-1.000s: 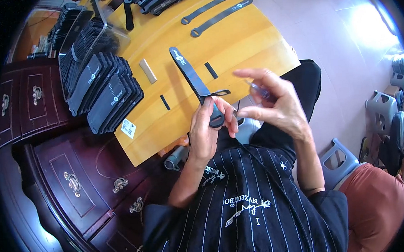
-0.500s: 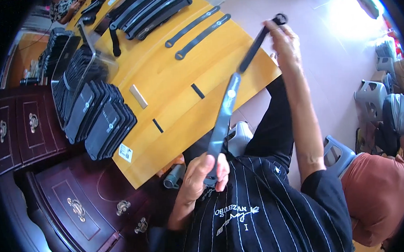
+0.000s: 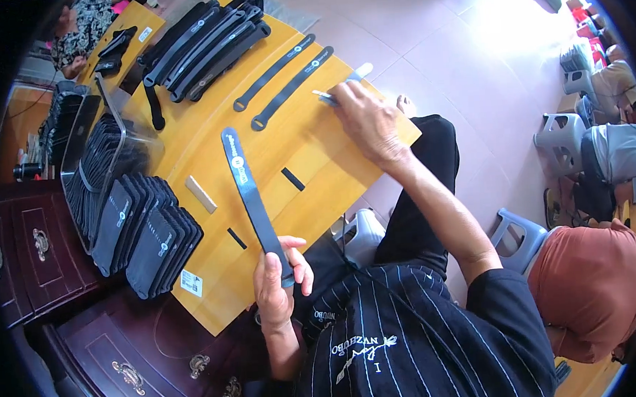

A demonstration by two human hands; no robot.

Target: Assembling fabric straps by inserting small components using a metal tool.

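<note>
My left hand [image 3: 274,294] grips the lower end of a flat dark strap [image 3: 249,191], which points up and away over the near part of the table. The strap has pale printing near its far, rounded end. Near the table's right edge, my right hand [image 3: 368,120] has its fingers curled down. Small light-coloured tips poke out around these fingers, but what they belong to is hidden. Left of that hand lie two similar dark straps [image 3: 294,87], side by side, each with a slotted end.
A pile of black straps [image 3: 206,46] is at the back of the yellow table [image 3: 208,298]. Stacked dark pieces [image 3: 158,243] and a clear holder [image 3: 114,148] stand at left. Short black strips [image 3: 293,180] and a beige strip [image 3: 201,194] lie mid-table. Dark wooden drawers [image 3: 118,360] are at lower left.
Both hands were stretching the strap between them. My right hand has released its far end and moved left and down to the table; my left hand has shifted left, still holding the strap.
</note>
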